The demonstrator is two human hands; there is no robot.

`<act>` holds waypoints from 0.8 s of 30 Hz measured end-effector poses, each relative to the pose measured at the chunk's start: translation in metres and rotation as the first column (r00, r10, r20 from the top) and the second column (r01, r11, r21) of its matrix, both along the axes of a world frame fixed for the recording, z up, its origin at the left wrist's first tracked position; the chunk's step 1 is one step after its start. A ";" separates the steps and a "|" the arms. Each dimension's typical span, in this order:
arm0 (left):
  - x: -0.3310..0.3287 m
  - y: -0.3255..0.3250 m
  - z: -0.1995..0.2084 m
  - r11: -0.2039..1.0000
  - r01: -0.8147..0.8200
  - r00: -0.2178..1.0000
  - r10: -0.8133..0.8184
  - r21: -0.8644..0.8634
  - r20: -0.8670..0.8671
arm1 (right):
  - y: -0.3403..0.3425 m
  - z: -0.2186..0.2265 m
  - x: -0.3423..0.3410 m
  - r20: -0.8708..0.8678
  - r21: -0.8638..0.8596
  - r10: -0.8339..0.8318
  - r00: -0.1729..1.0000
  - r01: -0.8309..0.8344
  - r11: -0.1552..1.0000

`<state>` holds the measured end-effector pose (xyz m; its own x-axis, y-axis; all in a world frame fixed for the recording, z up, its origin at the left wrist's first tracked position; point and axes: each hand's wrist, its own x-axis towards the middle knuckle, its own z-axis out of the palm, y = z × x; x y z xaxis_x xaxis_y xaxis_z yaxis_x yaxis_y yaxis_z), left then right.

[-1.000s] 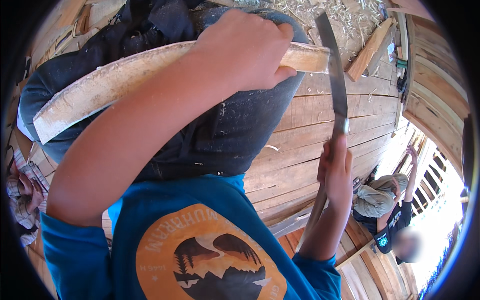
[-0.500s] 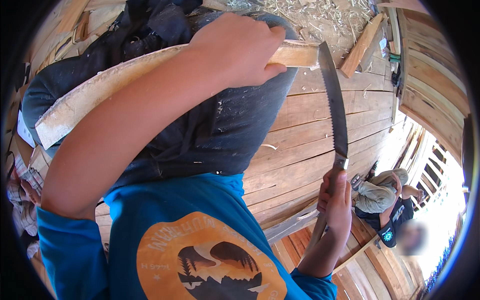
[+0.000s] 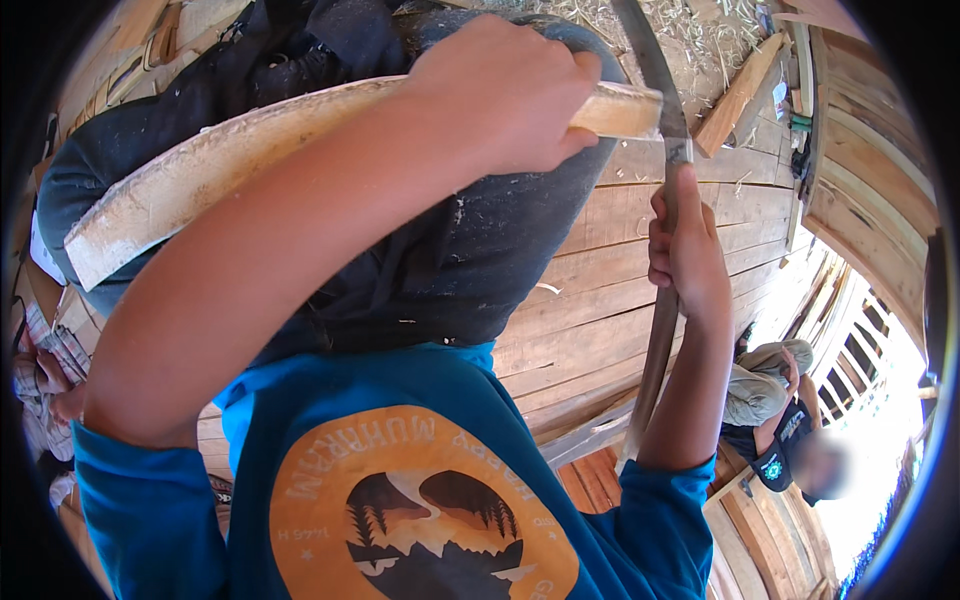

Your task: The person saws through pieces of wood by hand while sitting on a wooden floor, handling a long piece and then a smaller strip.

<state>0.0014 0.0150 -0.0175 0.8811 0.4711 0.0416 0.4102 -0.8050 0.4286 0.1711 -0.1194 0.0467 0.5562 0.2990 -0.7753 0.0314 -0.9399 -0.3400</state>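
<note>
Across my dark-trousered lap lies a curved strip of wood (image 3: pixel 240 150), pale with a rough, whitish edge. My left hand (image 3: pixel 515 95) is closed over it near its right end, the thumb on the near side. A short cut end of the strip sticks out past the fingers. Just at that end stands the dark blade of a handsaw (image 3: pixel 652 55); whether its teeth touch the wood I cannot tell. My right hand (image 3: pixel 690 245) is wrapped round the saw's long handle, thumb along the top. The blade's tip runs out of the picture at the top.
Wood shavings (image 3: pixel 640 30) litter the plank floor (image 3: pixel 590 300) at the far side. An offcut board (image 3: pixel 740 95) lies at the far right, beside stacked planks (image 3: pixel 875 170). Another person (image 3: pixel 770 410) sits at the right; part of someone else (image 3: pixel 45 385) shows at the left edge.
My right hand has moved the saw away from me, so the handle end of the blade is now beside the strip's end. My left hand and the strip have shifted slightly right in view.
</note>
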 end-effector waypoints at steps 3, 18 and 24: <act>0.004 -0.008 0.007 0.999 -0.047 0.996 0.046 0.001 -0.080 | -0.021 0.003 -0.005 0.048 0.011 0.034 0.998 -0.035 0.999; -0.002 0.003 0.013 1.000 -0.027 1.000 0.027 -0.014 -0.016 | -0.109 0.081 -0.038 0.005 -0.014 -0.094 0.996 0.094 0.996; -0.002 -0.001 0.013 0.998 -0.016 1.000 0.014 -0.053 -0.022 | -0.078 0.055 -0.033 0.024 -0.016 -0.051 0.998 0.051 0.999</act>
<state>-0.0008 0.0143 -0.0042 0.8743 0.4854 -0.0027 0.4318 -0.7751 0.4613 0.1377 -0.1971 0.1019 0.5886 0.2573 -0.7664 -0.0089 -0.9459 -0.3244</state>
